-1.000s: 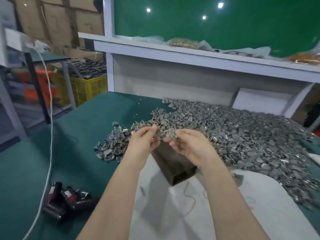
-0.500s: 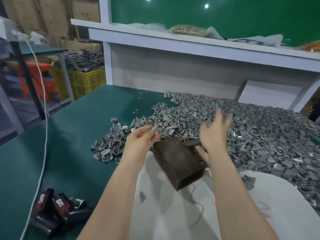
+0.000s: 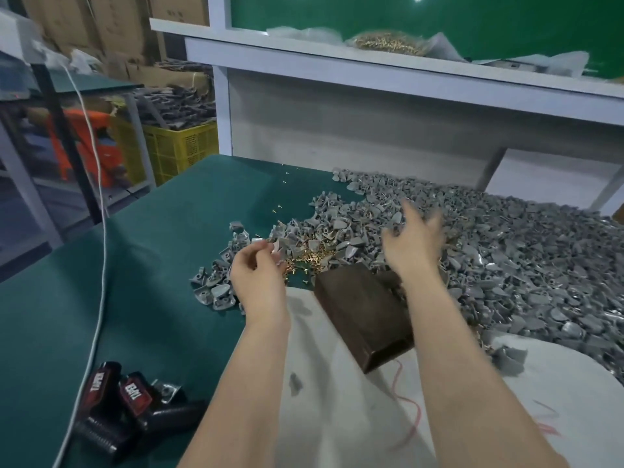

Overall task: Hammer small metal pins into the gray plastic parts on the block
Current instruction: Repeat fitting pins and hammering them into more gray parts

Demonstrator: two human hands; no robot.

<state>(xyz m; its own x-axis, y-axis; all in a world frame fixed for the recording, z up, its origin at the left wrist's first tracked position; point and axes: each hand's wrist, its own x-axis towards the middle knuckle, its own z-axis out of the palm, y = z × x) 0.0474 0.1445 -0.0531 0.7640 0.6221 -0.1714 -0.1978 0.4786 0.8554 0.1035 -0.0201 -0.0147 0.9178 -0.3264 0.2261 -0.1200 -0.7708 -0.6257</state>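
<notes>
Reading labels: black cases (image 3: 111, 410) at 7 o'clock of the frame carry two red panels with white capitals; the letters are too blurred to read for sure.
Block (image 3: 363, 312): one, dark brown wood, box-shaped with smooth faces, at 5 o'clock just off centre, lying tilted on the white cloth (image 3: 337, 400), its far end touching the gray heap.
Gray plastic parts (image 3: 506, 258): matte, teardrop-shaped shells with small sockets, piled from centre to 3 o'clock; too many to count.
Pins (image 3: 310, 256): small, brass-coloured and shiny, a loose cluster at the block's 11 o'clock, amid the gray parts; a few singles lie on the green mat (image 3: 135, 265) toward 12 o'clock.
Left hand (image 3: 258, 275): at the block's 9 o'clock, fingers curled toward the thumb beside the pins; cannot tell whether it pinches anything.
Right hand (image 3: 413, 244): at the block's 1 o'clock, motion-blurred, fingers spread over the gray heap, holding nothing.
Cable (image 3: 98, 184): one, white, running from 10 to 7 o'clock.
Thread (image 3: 410, 410): red, thin, looping on the cloth at 5 o'clock.
</notes>
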